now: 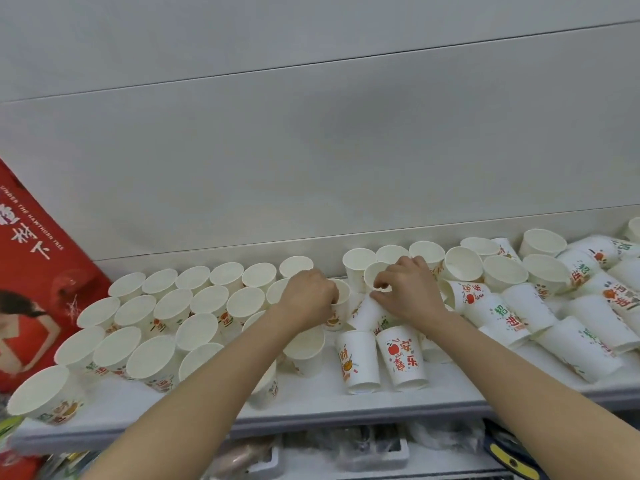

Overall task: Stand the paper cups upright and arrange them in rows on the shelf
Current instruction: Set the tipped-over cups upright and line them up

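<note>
Presently on the white shelf (311, 410): paper cups in two lots. Left lot: upright cups (173, 306), mouths up, packed in slanting rows from the front edge back to the grey wall panel (311, 150). Right lot: toppled cups (571, 327), lying on their sides in a loose heap, printed with red, orange and green characters. Front centre: two inverted cups (381, 362), standing on their rims, side by side and touching. Left hand (310, 299): fingers curled over the rim of an upright cup (341, 296) at the end of the rows, gripping it. Right hand (405, 289): fingers and thumb curled, pinching a tilted cup (375, 271) by its rim, among the back-row cups. Left end: red printed carton (38, 271), leaning beside the rows.
</note>
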`<act>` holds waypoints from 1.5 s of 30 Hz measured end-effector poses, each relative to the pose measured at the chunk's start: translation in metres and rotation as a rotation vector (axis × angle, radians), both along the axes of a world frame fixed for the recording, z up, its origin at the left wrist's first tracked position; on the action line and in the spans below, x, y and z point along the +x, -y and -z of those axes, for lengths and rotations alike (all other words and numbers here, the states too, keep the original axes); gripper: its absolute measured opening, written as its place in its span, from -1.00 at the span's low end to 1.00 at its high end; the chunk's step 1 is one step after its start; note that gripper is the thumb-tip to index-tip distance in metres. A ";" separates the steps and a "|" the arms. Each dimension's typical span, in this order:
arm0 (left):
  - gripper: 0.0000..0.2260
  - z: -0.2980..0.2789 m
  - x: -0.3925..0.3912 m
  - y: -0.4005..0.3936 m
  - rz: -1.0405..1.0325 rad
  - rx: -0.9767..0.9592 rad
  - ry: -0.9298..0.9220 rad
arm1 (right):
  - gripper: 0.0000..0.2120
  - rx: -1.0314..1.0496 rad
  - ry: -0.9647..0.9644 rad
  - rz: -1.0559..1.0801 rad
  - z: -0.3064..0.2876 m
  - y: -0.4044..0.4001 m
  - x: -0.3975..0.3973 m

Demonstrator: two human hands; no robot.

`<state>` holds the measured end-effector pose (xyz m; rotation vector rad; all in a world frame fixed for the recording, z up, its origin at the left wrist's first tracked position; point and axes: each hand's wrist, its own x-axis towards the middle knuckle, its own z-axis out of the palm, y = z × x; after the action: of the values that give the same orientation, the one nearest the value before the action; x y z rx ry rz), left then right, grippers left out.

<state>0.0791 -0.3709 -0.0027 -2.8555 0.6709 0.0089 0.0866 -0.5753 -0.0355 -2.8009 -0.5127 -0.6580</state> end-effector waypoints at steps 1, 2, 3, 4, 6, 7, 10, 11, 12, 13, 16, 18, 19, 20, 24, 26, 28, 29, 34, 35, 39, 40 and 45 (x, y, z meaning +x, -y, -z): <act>-0.87 -0.002 -0.002 -0.004 0.001 0.007 -0.054 | -0.87 -0.009 0.002 -0.001 0.001 0.000 0.000; -0.83 -0.005 -0.004 -0.008 -0.004 -0.003 -0.120 | -0.88 -0.017 0.003 0.000 0.002 0.001 0.000; -0.78 -0.009 -0.004 -0.010 -0.020 -0.045 -0.188 | -0.88 -0.025 0.005 0.001 0.003 0.000 0.000; -0.71 -0.014 -0.002 -0.010 -0.046 -0.111 -0.239 | -0.89 -0.032 0.008 0.003 0.004 0.000 0.000; -0.66 -0.027 0.010 -0.004 -0.080 -0.270 -0.205 | -0.90 -0.037 0.016 0.011 0.004 -0.001 -0.001; -0.73 -0.031 0.019 0.001 -0.080 -0.345 -0.128 | -0.90 -0.035 0.019 0.018 0.005 -0.002 -0.001; -0.84 -0.030 0.045 0.026 -0.067 -0.372 0.019 | -0.92 -0.010 0.037 0.048 0.006 -0.005 -0.004; -0.82 -0.026 0.050 0.035 -0.050 -0.320 0.010 | -0.91 0.003 0.038 0.054 0.007 -0.006 -0.006; -0.81 -0.020 0.055 0.042 -0.037 -0.252 0.003 | -0.91 0.014 0.038 0.056 0.007 -0.005 -0.006; -0.83 -0.013 0.056 0.048 -0.029 -0.177 0.014 | -0.91 0.022 0.036 0.056 0.007 -0.005 -0.007; -0.84 -0.003 0.056 0.052 -0.021 -0.050 0.090 | -0.92 0.046 0.024 0.042 0.007 0.003 -0.005; -0.83 0.001 0.058 0.046 -0.055 -0.020 0.128 | -0.92 0.055 0.012 0.003 0.008 0.009 -0.003; -0.83 0.001 0.058 0.042 -0.080 -0.011 0.133 | -0.92 0.056 0.005 -0.024 0.008 0.012 -0.002; -0.82 0.001 0.058 0.037 -0.107 -0.004 0.131 | -0.93 0.059 -0.003 -0.055 0.008 0.013 -0.002; -0.86 -0.005 0.057 0.030 -0.194 -0.123 0.039 | -0.94 0.080 -0.028 -0.180 0.007 0.014 0.003; -0.82 -0.011 0.055 0.034 -0.178 -0.284 0.018 | -0.93 0.077 -0.058 -0.239 0.006 0.016 0.005; -0.71 -0.016 0.047 0.040 -0.076 -0.399 0.019 | -0.91 0.095 -0.088 -0.289 0.003 0.022 0.008; -0.68 -0.018 0.041 0.043 -0.018 -0.404 -0.004 | -0.91 0.124 -0.083 -0.304 0.000 0.027 0.010; -0.63 -0.012 0.033 0.047 0.083 -0.103 -0.051 | -0.80 0.056 0.012 -0.138 -0.006 0.066 0.043; -0.70 -0.011 0.033 0.048 0.085 -0.076 -0.042 | -0.76 0.011 -0.007 -0.125 -0.006 0.070 0.049; -0.85 -0.007 0.035 0.051 0.094 -0.026 0.095 | -0.81 -0.072 -0.008 -0.169 -0.007 0.068 0.060; -0.84 -0.007 0.036 0.053 0.082 -0.016 0.125 | -0.85 -0.080 -0.010 -0.176 -0.008 0.065 0.060; -0.83 -0.005 0.038 0.068 0.003 -0.006 0.151 | -0.87 -0.112 -0.072 -0.153 -0.010 0.056 0.061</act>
<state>0.1171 -0.4386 0.0023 -2.8253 0.6450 -0.2079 0.1472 -0.6315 -0.0257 -2.8392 -0.7619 -0.5100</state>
